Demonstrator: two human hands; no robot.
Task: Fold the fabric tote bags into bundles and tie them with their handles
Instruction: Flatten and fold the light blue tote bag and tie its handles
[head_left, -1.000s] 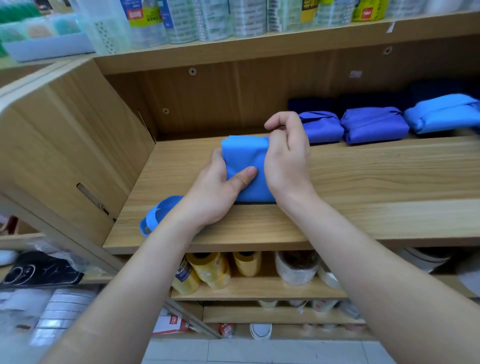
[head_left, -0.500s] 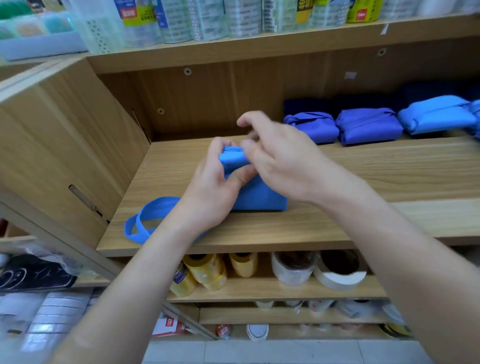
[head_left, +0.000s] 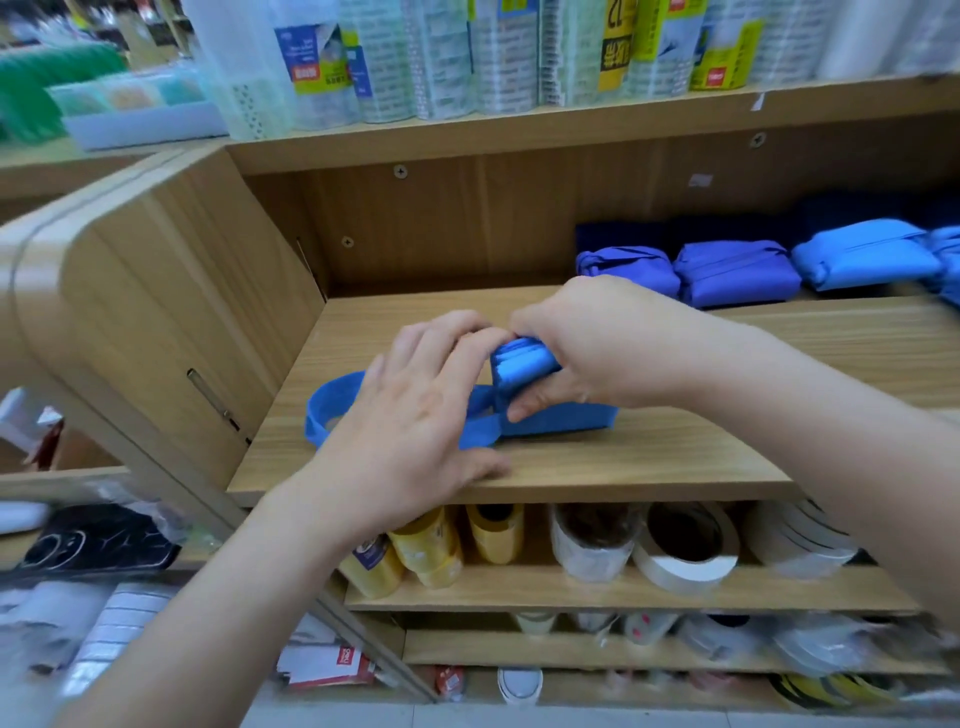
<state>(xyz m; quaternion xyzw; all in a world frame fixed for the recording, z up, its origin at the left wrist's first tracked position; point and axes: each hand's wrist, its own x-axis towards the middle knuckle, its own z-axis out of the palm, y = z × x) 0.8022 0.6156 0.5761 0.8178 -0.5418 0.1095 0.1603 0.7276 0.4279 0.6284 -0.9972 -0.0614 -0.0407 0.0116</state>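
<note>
A blue fabric tote bag (head_left: 525, 362), folded into a narrow bundle, lies on the wooden shelf (head_left: 649, 465). Its layered end is lifted up. My right hand (head_left: 592, 338) grips that raised end from above, with the thumb beneath it. The bag's handle loop (head_left: 323, 410) trails left across the shelf. Over the handle straps lies my left hand (head_left: 415, 415), its fingers stretched out with the tips at the bundle's left end and the thumb down on the shelf's front edge. The straps under this hand are hidden.
Tied bundles sit at the shelf's back right: two purple ones (head_left: 628, 270) (head_left: 737, 273) and a light blue one (head_left: 862, 260), with dark navy fabric (head_left: 727, 228) behind. A wooden side panel (head_left: 156, 312) closes the left. Tape rolls (head_left: 685, 545) fill the shelf below.
My right hand has moved onto the bundle's end and taken hold of it, lifting it. My left hand let go of the bundle and slid left over the handles.
</note>
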